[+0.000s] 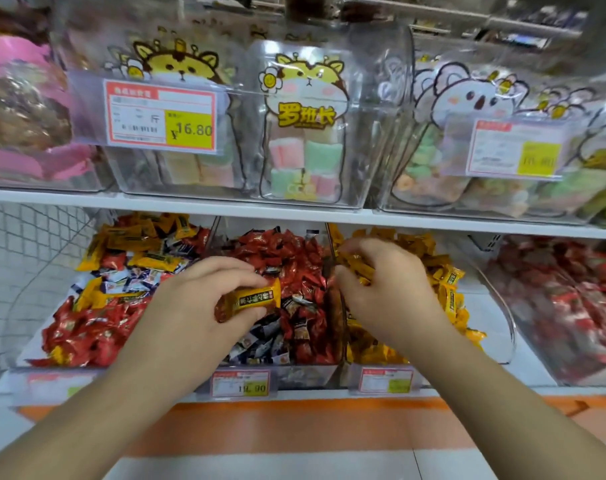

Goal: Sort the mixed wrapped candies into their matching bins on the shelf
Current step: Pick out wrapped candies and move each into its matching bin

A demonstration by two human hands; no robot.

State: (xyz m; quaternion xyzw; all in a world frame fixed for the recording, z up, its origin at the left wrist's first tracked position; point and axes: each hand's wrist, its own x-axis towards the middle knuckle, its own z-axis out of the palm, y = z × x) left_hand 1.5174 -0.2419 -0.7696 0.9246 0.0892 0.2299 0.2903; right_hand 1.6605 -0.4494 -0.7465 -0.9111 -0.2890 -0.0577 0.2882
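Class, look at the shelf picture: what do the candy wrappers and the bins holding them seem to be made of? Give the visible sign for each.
Yellow candy in the left hand: glossy plastic or foil film, probably; it shines and has crimped ends.
Red candies: metallic-looking film, with bright crinkled glints.
Middle bin: clear rigid plastic, likely acrylic; the contents show through its wall, and the edges reflect light.

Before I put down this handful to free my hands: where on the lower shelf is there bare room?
Bare white shelf shows between the yellow-candy bin and the clear bin of red candies on the right. The white front ledge beside the price tags is a thin strip. The mixed bin and middle red bin are heaped full.
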